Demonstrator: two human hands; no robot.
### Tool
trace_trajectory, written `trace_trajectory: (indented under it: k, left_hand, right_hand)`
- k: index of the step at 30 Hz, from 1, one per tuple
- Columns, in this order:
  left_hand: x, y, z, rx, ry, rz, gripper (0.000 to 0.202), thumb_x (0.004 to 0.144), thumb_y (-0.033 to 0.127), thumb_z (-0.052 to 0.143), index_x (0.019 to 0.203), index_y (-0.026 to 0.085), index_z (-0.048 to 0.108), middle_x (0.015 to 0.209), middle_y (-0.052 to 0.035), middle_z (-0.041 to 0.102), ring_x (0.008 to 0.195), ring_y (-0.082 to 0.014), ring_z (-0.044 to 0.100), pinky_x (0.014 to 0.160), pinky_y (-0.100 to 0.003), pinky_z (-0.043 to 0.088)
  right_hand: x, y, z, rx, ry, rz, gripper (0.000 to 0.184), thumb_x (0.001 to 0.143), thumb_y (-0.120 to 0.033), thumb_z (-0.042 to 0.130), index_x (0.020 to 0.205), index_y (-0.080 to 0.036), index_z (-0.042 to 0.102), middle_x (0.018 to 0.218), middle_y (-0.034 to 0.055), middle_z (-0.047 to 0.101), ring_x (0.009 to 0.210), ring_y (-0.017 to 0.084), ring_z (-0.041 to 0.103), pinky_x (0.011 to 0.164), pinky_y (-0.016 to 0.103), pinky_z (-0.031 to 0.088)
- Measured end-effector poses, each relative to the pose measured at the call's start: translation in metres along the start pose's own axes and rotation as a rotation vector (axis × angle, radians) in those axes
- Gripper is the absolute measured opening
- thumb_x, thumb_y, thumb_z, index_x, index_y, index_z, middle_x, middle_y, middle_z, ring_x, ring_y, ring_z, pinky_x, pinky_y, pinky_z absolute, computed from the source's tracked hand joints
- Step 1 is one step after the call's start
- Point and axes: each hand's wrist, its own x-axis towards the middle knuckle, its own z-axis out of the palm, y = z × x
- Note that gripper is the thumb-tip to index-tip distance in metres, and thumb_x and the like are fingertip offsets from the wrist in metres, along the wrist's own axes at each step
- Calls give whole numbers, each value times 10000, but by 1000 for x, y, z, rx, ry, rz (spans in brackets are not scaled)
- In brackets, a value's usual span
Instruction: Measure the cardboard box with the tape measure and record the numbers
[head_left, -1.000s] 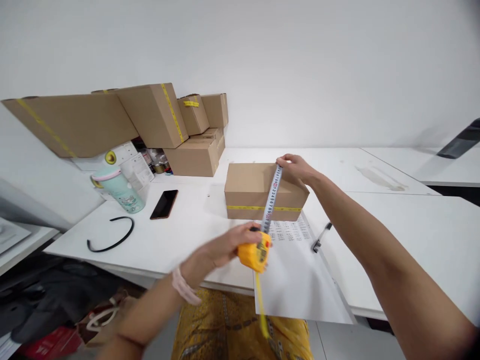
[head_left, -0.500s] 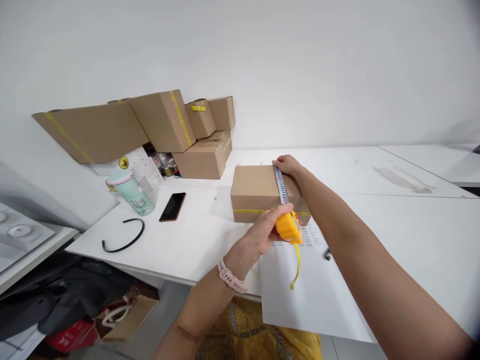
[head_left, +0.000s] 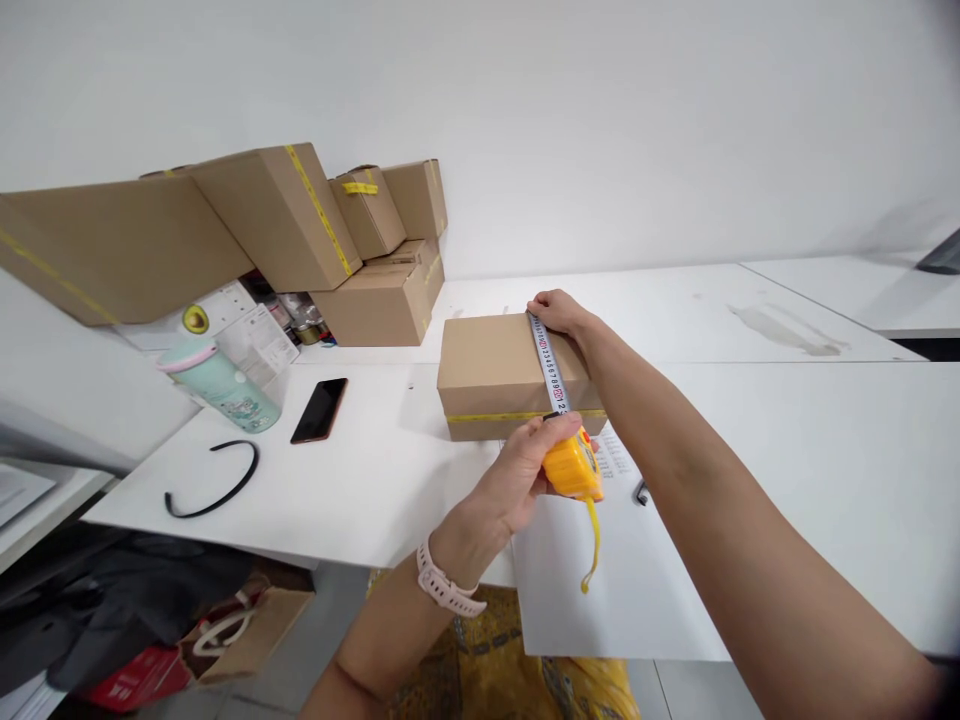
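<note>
A small cardboard box [head_left: 487, 365] with a yellow tape band stands on the white table [head_left: 375, 470]. My left hand [head_left: 525, 470] grips a yellow tape measure [head_left: 574, 468] at the box's near edge. Its white blade [head_left: 547, 365] runs across the box top to the far edge. There my right hand [head_left: 559, 312] pins the blade's end with closed fingers. A yellow wrist cord [head_left: 592, 545] hangs from the tape measure.
A printed sheet [head_left: 600, 570] lies in front of the box, overhanging the table edge, with a pen [head_left: 640, 492] beside my arm. To the left are a black phone [head_left: 319, 409], a teal cup [head_left: 217, 385] and a black band [head_left: 214, 480]. Stacked cardboard boxes [head_left: 300, 230] line the back wall.
My left hand has brought the tape measure up from below the table edge to the box's near edge. The blade now lies flat on the box top. My right hand stayed at the far edge.
</note>
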Motion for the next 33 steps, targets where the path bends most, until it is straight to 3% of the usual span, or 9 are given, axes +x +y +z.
trace_trajectory:
  k: [6,9,12,16,20,23,27,30,33]
  left_hand:
    - [-12,7,-12,53,-7,59,459,687,573,820,874,173,694,992,-115,699,782,-195,645,686,-355,581]
    - [-39,9,-37,152,77,194,470,660,509,862,977,202,700,1012,-84,707,829,-193,660,720,-313,558]
    - [-59,7,-76,252,270,354,505,667,464,869,1074,245,665,945,-22,686,775,-172,653,693,-289,538]
    - [-56,6,-124,335,437,409,508,649,474,875,1022,224,637,878,9,660,736,-147,637,690,-268,520]
    - [-40,16,-140,291,345,309,547,635,528,863,1002,226,591,856,11,660,719,-188,677,702,-333,553]
    - [-35,39,-135,304,302,365,519,644,514,849,988,220,594,871,10,656,730,-177,659,697,-322,557]
    - [-26,81,-125,350,273,434,470,656,489,830,955,192,621,885,-7,661,749,-165,631,680,-286,539]
    - [-13,107,-124,336,263,419,453,647,489,822,903,166,635,867,-18,651,745,-158,610,684,-292,540]
    - [-3,116,-120,328,282,403,475,625,512,808,898,164,634,887,-32,665,738,-169,616,697,-332,548]
  right_hand:
    - [-11,-6,-25,219,12,40,306,917,-539,630,967,-239,663,802,64,674,804,231,613,774,388,522]
    - [-31,5,-55,441,125,-10,402,963,-601,535,1084,-238,656,919,82,694,886,210,650,810,346,548]
    - [-71,29,-79,455,172,26,462,968,-621,533,1110,-204,672,905,79,682,867,178,652,801,295,546]
    - [-135,56,-79,231,19,85,648,953,-719,460,1312,-209,636,871,70,674,751,174,623,694,290,529]
    - [-164,47,-65,229,-83,54,706,925,-692,547,1486,-264,519,929,49,656,755,165,605,717,292,540]
    - [-153,26,-66,224,4,13,658,860,-615,695,1401,-252,602,851,28,601,723,156,558,636,272,506]
    - [-113,3,-74,181,188,22,417,847,-591,714,987,-198,718,770,32,579,681,154,513,567,281,412]
    - [-79,-2,-74,18,278,40,405,895,-582,646,785,-192,649,818,66,622,750,192,553,680,334,443]
    - [-47,-3,-65,-175,362,-37,359,951,-499,570,759,-198,610,1036,136,655,986,283,574,874,413,458]
